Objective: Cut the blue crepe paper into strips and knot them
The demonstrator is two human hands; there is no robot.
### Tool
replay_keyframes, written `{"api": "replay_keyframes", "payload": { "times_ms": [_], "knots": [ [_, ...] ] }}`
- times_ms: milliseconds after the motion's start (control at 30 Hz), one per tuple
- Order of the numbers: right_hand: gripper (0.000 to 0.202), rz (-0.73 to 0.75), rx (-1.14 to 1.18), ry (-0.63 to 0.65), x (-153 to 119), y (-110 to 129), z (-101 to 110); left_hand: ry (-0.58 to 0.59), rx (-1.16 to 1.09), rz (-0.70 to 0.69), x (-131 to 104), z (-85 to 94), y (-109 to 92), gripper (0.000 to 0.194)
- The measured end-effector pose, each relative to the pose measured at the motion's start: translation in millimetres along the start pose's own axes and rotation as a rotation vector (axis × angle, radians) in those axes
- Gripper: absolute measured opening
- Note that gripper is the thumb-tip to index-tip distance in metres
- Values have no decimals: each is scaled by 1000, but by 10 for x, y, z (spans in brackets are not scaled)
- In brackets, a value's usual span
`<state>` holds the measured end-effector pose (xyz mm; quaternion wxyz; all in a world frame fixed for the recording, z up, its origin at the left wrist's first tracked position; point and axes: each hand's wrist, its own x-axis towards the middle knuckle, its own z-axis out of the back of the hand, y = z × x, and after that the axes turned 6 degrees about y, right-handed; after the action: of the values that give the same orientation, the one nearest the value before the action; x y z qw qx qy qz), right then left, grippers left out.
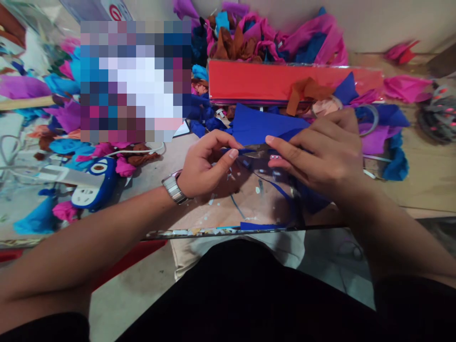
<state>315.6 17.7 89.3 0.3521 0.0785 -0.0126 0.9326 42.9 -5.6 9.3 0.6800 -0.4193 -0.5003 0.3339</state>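
Observation:
My left hand (208,161), with a metal watch (175,187) on its wrist, pinches one end of a narrow dark blue strip (245,151). Opposite it, my right hand (320,149) is closed around something near the strip's other end; a thin, greyish piece (259,151) shows between the two hands, too unclear to name. Small pinkish dots show at the right fingertips. Behind the hands lies a large blue sheet (265,124), partly covered by my right hand. Another blue piece (263,226) lies along the table's front edge.
A red packet (249,80) lies at the back beneath crumpled pink and brown pieces (235,45). Coloured scraps, cables and a blue-and-white device (94,185) crowd the left. Tape rolls (370,118) and a dark wire coil (441,114) are at the right. The upper left is pixelated.

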Motion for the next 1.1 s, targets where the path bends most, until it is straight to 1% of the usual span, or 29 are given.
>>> {"api": "replay_keyframes", "payload": {
  "times_ms": [100,200,300,467,533,633,667,733,833,867,933,1100],
  "knots": [
    [42,-24,19,3,6,5,4,-1,-7,4,0,-7,-19,19],
    [41,-7,45,-51,14,-11,-17,-3,-11,6,3,-18,-35,19],
    [42,36,-8,-98,16,-29,-27,2,6,7,5,-20,-45,20],
    [41,33,-45,-46,19,-46,-24,10,15,9,1,-11,-38,21],
    [40,55,-58,-71,26,-60,-45,19,11,3,-2,-8,-32,19],
    [38,105,-69,-156,29,-78,-81,26,4,1,-6,-4,-28,17],
    [39,111,-68,-167,27,-80,-85,29,7,-1,-6,-3,-30,17],
    [39,93,-65,-145,18,-75,-75,34,16,-6,-4,-1,-37,16],
    [42,32,-69,-44,5,-57,-37,21,32,-23,3,-4,-50,15],
    [42,28,-66,-47,3,-53,-30,14,40,-24,6,-7,-53,15],
    [45,54,-44,-95,2,-50,-33,5,57,-21,11,-12,-54,17],
    [49,188,-24,-321,-22,-68,-35,-24,31,10,14,-23,-26,20]
  ]
}}
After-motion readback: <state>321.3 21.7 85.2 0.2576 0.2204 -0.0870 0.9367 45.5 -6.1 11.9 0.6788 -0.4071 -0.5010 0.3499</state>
